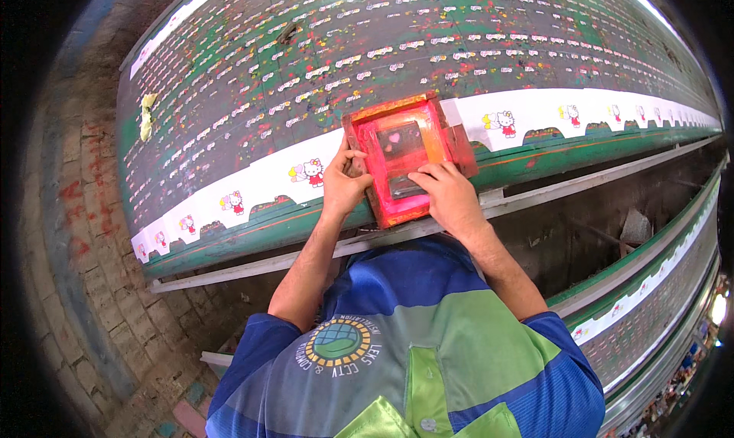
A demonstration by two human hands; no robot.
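Note:
A small screen-printing frame [439, 128] with red and orange stained wooden sides lies on the white strip at the table's near edge. Inside its pink-smeared border is a dark mesh window with small pale pink shapes. My left hand [345, 179] is closed on the frame's left side, thumb toward the near corner. Over the near right part of the frame, my right hand [447, 193] has its fingers bent together at the lower edge of the dark window. What those fingers hold, if anything, is hidden. The white strip [267, 174] carries repeated cartoon cats with balloons on both sides of the frame.
The long dark table [252, 78] is spotted with paint and rows of small car prints. A pale rail [535, 201] runs along its front. Another printing table [650, 300] stands at right, across a gap. Crumpled yellowish material [147, 117] lies at the left end.

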